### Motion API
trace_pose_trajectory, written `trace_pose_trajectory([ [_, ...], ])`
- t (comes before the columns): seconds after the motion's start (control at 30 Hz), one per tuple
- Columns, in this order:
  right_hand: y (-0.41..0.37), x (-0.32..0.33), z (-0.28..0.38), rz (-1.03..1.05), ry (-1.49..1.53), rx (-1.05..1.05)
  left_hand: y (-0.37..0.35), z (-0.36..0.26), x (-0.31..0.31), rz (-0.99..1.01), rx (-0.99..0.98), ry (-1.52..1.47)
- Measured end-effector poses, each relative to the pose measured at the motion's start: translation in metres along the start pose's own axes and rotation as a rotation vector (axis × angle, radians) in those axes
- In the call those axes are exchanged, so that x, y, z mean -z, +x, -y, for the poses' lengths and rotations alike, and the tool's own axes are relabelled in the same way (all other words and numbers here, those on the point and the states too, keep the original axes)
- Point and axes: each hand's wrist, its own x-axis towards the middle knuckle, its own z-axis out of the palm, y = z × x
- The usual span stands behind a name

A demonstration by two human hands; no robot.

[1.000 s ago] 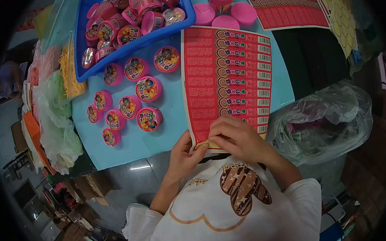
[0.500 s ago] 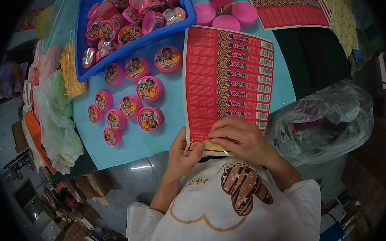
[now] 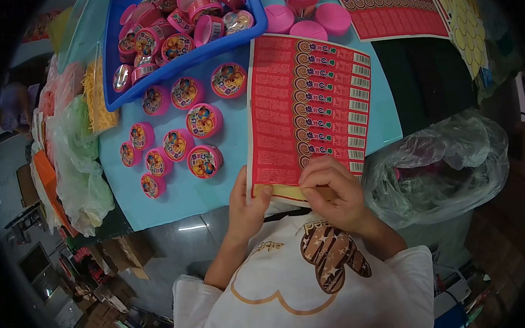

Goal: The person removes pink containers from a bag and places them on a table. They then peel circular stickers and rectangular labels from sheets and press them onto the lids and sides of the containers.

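A sheet of red sticker labels (image 3: 278, 115), printed with spirals and barcodes, leans over the front edge of the blue table. At its lower left corner, my left hand (image 3: 247, 207) grips it with the thumb on top. A bare yellowish strip of backing (image 3: 279, 192) shows along the bottom. My right hand (image 3: 335, 193) is closed in a pinch at the lowest label's edge, near the middle of that strip; the fingertips partly hide what they hold. Several round pink tubs (image 3: 202, 119) with picture lids stand to the left of the sheet.
A blue bin (image 3: 186, 58) full of labelled pink tubs stands at the back left. Plain pink lids (image 3: 333, 19) lie behind the sheet. Another label sheet (image 3: 394, 8) is at back right. A clear plastic bag (image 3: 441, 172) hangs at right; more bags (image 3: 84, 155) are at left.
My right hand has moved slightly right along the bottom of the sheet. More yellowish backing shows, and the sheet's lower end has shifted a little left and up with my left hand.
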Motion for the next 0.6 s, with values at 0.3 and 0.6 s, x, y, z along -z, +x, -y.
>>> trace_pose_trajectory([
  [0.3, 0.0074, 0.0019, -0.0021, 0.084, -0.244, 0.083, -0.0032, -0.0025, -0.0036, 0.022, -0.095, 0.008],
  [0.6, 0.0040, 0.0015, 0.0045, 0.117, -0.470, 0.169, -0.0074, -0.0095, -0.0091, 0.022, -0.124, 0.024],
])
